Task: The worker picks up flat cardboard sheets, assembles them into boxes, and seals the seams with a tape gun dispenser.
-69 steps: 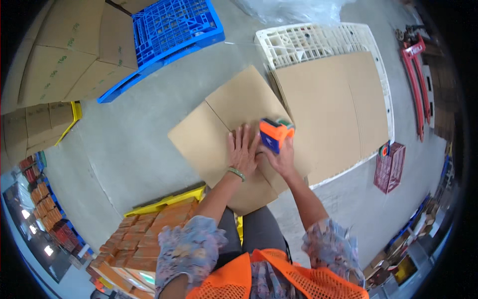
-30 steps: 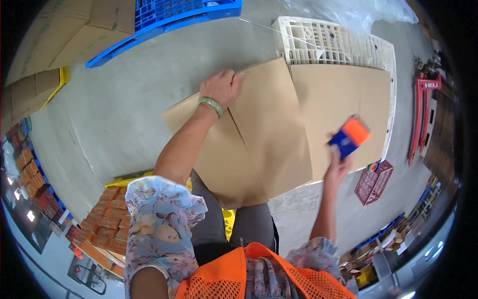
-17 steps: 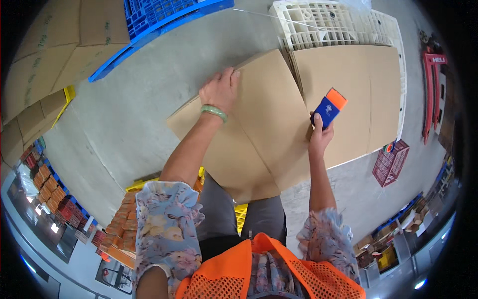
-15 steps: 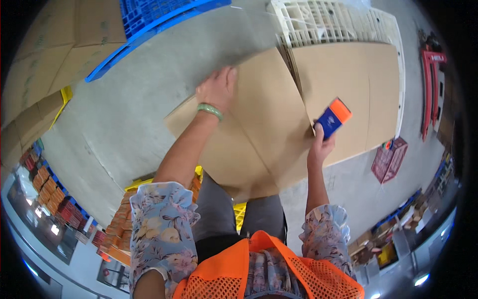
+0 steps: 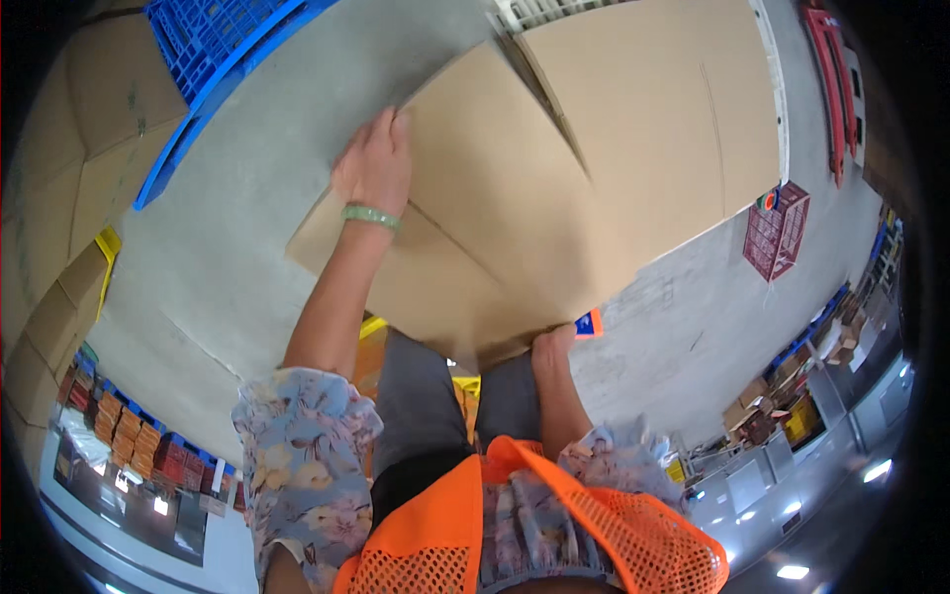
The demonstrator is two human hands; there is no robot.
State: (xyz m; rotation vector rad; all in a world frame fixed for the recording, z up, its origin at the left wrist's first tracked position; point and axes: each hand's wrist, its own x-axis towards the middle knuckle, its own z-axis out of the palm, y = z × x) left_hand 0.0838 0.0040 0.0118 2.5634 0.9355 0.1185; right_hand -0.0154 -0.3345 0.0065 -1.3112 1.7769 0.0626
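Note:
A brown flattened cardboard box (image 5: 485,178), with a crease across it, lies tilted in front of my legs. My left hand (image 5: 374,163) has its fingers wrapped over the far left edge of this cardboard; a green bangle circles that wrist. At the near edge, my right hand (image 5: 554,345) is closed by the cardboard. From under it sticks out a small blue-and-orange block-shaped thing (image 5: 589,325), mostly hidden by hand and cardboard. To the right, another flat cardboard sheet (image 5: 653,109) rests on a white plastic pallet (image 5: 539,10).
A blue plastic pallet (image 5: 223,59) and large cartons (image 5: 109,129) stand at the left. On the right are a dark red crate (image 5: 777,233) on the grey floor (image 5: 653,337) and a red pallet jack (image 5: 831,89). Something yellow (image 5: 465,384) shows between my legs.
My right hand has come down and left to the cardboard's near edge, the blue-and-orange thing with it. My left hand and the cardboard have shifted left in view.

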